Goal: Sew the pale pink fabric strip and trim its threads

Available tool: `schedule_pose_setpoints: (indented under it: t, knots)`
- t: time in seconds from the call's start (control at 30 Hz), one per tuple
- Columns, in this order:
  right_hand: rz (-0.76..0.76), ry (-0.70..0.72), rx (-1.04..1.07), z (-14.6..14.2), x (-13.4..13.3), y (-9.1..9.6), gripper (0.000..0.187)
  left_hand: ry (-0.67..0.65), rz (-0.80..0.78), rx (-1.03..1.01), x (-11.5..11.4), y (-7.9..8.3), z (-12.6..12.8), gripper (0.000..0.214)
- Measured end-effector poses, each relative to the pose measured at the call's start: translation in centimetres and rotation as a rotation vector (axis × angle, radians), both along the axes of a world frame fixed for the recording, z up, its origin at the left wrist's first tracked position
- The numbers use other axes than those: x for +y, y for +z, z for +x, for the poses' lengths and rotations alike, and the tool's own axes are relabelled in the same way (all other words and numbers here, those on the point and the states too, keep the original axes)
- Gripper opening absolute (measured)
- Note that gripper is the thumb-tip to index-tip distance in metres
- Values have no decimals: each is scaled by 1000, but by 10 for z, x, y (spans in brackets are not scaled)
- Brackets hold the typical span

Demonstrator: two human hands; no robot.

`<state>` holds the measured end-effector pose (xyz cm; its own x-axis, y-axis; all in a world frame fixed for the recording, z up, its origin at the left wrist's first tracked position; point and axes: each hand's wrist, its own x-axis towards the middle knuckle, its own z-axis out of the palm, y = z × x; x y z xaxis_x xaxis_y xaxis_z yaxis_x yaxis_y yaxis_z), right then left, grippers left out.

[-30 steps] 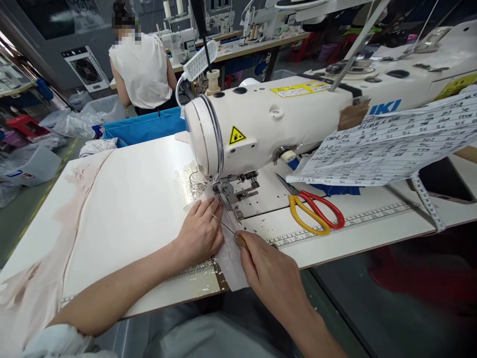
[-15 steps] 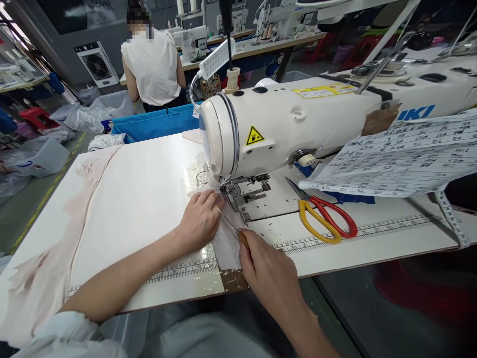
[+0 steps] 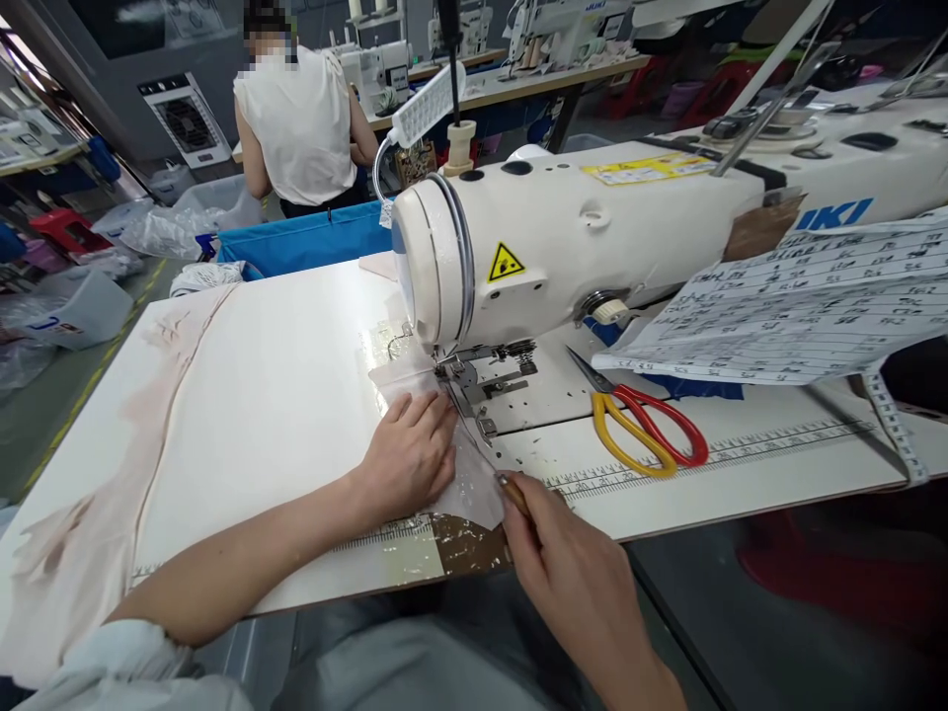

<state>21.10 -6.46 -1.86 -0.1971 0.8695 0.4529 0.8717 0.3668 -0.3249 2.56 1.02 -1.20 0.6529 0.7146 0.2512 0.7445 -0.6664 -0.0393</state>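
My left hand (image 3: 411,449) lies palm down on a pale pink piece of fabric (image 3: 474,494), pressing it to the table just in front of the needle area of the sewing machine (image 3: 533,247). Its fingers are a little bent and rest on the cloth. My right hand (image 3: 567,553) is closed around the wooden handle of an awl (image 3: 513,494). The awl's thin metal shaft points up and left over the fabric toward the presser foot (image 3: 448,370); its tip is hard to make out. Part of the fabric shows left of the foot.
Red and yellow-handled scissors (image 3: 644,425) lie right of the needle area. A handwritten sheet (image 3: 800,306) hangs at the machine's right, near a tape measure (image 3: 893,420). A longer pink fabric strip (image 3: 140,454) lies along the table's left. Behind, a person (image 3: 300,128) stands by other machines.
My right hand has drawn back right and toward me with the awl, whose shaft has left my left fingers. My left hand has shifted slightly right and flattened on the fabric.
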Motion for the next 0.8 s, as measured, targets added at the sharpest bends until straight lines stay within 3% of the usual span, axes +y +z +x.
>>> schedule_pose_setpoints:
  t: [0.3,0.57,0.8]
  knots:
    - [-153,-110,190,26,5,-9,22,7,-38,28,-4,2,0,48]
    - [-133,-108,184,25,2,-11,23,-17,-46,92,-4,4,-1,47]
    - [-120,-117,176,25,2,-13,23,-12,-17,34,-7,1,1,46]
